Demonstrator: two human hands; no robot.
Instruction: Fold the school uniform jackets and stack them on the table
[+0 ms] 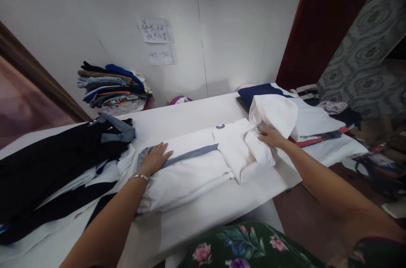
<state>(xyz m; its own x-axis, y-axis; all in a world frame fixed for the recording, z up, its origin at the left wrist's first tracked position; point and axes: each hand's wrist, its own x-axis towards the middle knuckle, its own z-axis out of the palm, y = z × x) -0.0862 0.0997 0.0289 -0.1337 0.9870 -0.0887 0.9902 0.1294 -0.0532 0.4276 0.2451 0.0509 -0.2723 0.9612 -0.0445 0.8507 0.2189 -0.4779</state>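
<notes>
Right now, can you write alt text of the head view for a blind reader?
A person's left hand lies flat on a partly folded white cloth garment with a blue-grey stripe on a white table; the right hand touches its other end. At left lies a black garment, multicoloured clothes stacked behind; white and navy clothes are piled at right.

Clothes piles (114, 88), a long table (187, 118) and handwritten notes (157, 31) suggest a garment workroom.
</notes>
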